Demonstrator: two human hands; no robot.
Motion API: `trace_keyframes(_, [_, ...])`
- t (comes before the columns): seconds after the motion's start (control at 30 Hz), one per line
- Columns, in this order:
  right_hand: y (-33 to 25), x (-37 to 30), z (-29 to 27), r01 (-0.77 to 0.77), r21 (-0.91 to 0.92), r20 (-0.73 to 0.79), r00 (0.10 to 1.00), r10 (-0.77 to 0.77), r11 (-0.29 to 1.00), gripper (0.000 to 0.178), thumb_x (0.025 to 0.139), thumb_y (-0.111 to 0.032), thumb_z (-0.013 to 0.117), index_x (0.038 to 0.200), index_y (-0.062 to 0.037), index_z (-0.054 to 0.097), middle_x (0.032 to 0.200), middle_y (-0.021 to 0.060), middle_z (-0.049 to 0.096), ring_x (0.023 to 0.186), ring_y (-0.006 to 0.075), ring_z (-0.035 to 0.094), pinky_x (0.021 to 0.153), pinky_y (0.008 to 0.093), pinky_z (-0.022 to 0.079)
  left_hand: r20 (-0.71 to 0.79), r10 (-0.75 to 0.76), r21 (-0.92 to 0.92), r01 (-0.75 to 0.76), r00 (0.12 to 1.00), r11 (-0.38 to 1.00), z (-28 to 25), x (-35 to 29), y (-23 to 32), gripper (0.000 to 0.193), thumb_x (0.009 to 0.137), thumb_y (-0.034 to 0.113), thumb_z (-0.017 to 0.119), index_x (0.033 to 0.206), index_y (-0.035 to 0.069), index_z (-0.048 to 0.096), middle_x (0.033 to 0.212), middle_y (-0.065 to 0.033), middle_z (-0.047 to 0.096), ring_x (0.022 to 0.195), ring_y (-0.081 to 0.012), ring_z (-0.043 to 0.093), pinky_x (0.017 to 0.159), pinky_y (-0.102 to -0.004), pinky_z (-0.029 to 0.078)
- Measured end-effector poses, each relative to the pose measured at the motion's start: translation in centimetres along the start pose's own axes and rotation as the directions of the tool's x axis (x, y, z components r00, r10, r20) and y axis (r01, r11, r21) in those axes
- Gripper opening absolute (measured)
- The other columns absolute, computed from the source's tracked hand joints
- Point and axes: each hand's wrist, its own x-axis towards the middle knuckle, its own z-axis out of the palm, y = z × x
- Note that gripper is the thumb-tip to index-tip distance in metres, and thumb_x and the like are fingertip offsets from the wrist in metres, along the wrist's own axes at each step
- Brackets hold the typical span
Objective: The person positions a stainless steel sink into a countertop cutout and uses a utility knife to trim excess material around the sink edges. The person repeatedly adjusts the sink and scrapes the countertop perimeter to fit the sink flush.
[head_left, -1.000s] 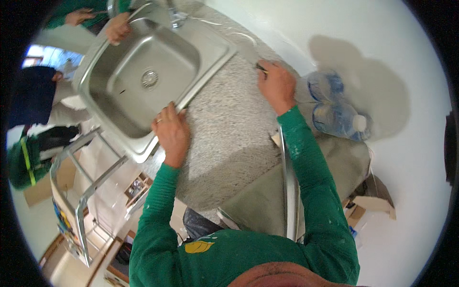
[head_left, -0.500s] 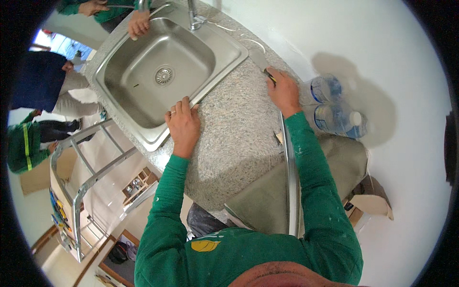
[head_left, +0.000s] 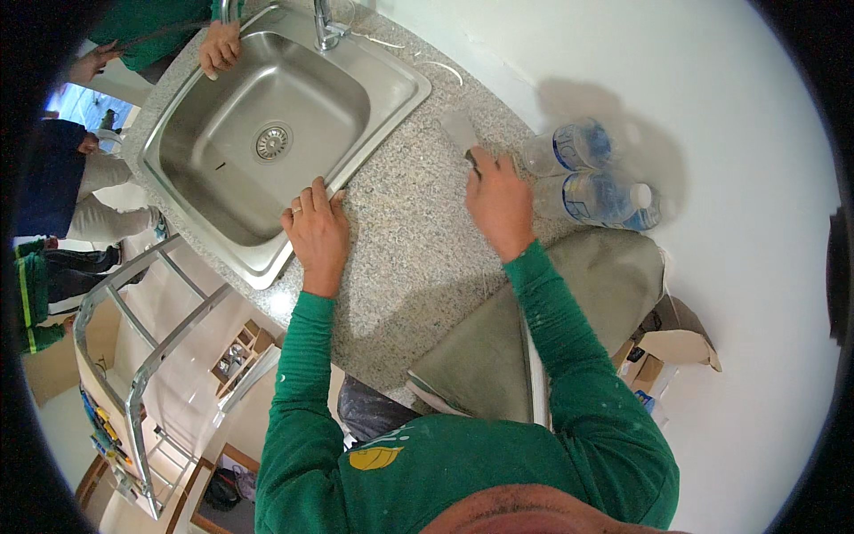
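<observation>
My right hand is closed round the dark handle of a putty knife. Its broad, flat blade points away from me over the speckled granite countertop, between the sink and the wall. My left hand rests on the near right rim of the stainless steel sink, its fingers stretched over the edge. In the basin are a round drain strainer and a small dark mark or scrap. Two clear plastic bottles lie just right of my right hand.
Another person's hand rests at the sink's far left edge. A faucet stands behind the basin. Grey-green cloth covers the counter's near right part. A metal ladder and other people are at the left; an open cardboard box is at the right.
The view has shifted, so the sink and bottles sit farther left. My right hand has turned, still gripping the putty knife. My forearm now hides most of the long metal strip. My left hand stays on the rim.
</observation>
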Motion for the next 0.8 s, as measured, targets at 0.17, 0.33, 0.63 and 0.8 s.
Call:
trace_keyframes(0.17, [-3.3, -1.0, 2.7, -0.052, 0.08, 0.034, 0.998, 0.05, 0.995, 0.047, 0.101, -0.021, 0.066, 0.145, -0.0065, 0.059, 0.117, 0.0249, 0.063, 0.09, 0.0455, 0.071, 0.075, 0.0549, 0.059, -0.013, -0.003, -0.083, 0.002, 1.0, 0.997, 0.5, 0.0, -0.3, 0.036, 0.108, 0.032, 0.061, 0.133, 0.007, 0.067, 0.117, -0.0139, 0.072, 0.112, -0.0335, 0.067, 0.101, -0.0509, 0.044])
trace_keyframes(0.33, [-3.1, -1.2, 4.7, -0.055, 0.142, -0.03, 0.998, 0.06, 0.988, 0.047, 0.102, -0.02, 0.066, 0.148, -0.0085, 0.058, 0.118, 0.0245, 0.061, 0.1, 0.0448, 0.067, 0.083, 0.0552, 0.056, -0.097, -0.024, -0.204, 0.004, 0.995, 0.979, -0.9, -1.6, -2.2, 0.036, 0.107, 0.026, 0.063, 0.136, 0.006, 0.066, 0.128, -0.0164, 0.068, 0.121, -0.0335, 0.064, 0.106, -0.0485, 0.043])
trace_keyframes(0.63, [-1.7, -4.0, 8.4, 0.056, 0.012, -0.205, 0.977, -0.053, 0.998, 0.055, 0.102, -0.02, 0.066, 0.155, -0.0121, 0.054, 0.122, 0.0193, 0.056, 0.111, 0.0397, 0.054, 0.096, 0.0552, 0.045, -0.035, -0.563, -0.097, 0.558, 0.826, 0.824, -5.7, -7.2, -13.3, 0.054, 0.104, 0.037, 0.065, 0.135, -0.007, 0.064, 0.131, -0.0346, 0.06, 0.123, -0.0505, 0.059, 0.102, -0.0591, 0.049])
trace_keyframes(0.8, [-1.6, -3.7, 8.4, 0.058, 0.027, -0.224, 0.973, -0.05, 0.998, 0.053, 0.102, -0.023, 0.064, 0.154, -0.0117, 0.055, 0.121, 0.0186, 0.057, 0.112, 0.0394, 0.055, 0.096, 0.0544, 0.045, -0.052, -0.614, -0.132, 0.604, 0.788, 0.786, -3.7, -5.8, -10.0, 0.076, 0.098, 0.044, 0.075, 0.146, -0.01, 0.055, 0.134, -0.0391, 0.058, 0.128, -0.0516, 0.057, 0.108, -0.0572, 0.047])
